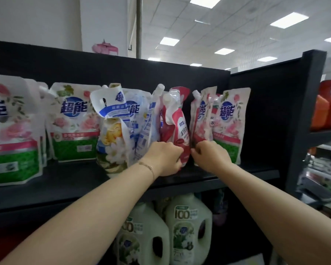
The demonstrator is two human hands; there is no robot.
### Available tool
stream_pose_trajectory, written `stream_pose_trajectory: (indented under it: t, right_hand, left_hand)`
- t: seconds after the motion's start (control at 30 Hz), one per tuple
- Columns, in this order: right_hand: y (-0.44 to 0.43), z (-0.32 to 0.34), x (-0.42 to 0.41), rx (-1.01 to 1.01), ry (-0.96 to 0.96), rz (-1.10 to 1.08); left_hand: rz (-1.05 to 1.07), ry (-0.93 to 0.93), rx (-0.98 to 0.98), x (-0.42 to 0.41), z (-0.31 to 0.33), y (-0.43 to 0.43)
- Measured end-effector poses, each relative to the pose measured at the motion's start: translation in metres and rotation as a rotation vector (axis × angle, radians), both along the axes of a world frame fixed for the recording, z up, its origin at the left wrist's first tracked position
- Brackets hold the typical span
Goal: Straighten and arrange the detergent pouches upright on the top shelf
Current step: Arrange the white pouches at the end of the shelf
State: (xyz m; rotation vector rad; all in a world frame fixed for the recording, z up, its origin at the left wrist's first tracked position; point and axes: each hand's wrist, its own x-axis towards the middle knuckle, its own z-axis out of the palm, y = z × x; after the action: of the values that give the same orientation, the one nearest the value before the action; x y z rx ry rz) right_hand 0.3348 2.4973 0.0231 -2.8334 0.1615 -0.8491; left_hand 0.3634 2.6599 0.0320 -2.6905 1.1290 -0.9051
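The red pouch (177,127) is gripped low by both closed hands, left hand (163,156) and right hand (210,157), crowded by the blue pouch (113,111) and pink pouch (230,123).

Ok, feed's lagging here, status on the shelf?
Left hand and right hand both gripping red pouch base. Pouch upright, crumpled. Blue-and-white pouch slumped alongside.
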Motion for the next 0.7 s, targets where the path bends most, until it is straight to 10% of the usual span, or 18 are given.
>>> stream_pose_trajectory:
  t: [0.33,0.7]
  right_hand:
    - [-0.025,-0.005,0.034,0.286,-0.081,-0.144]
    - [-0.019,-0.003,0.002,0.162,-0.342,0.132]
  left_hand:
    - [0.002,0.219,-0.046,0.028,-0.017,-0.002]
    - [0.053,0.554,-0.301,0.034,-0.010,-0.010]
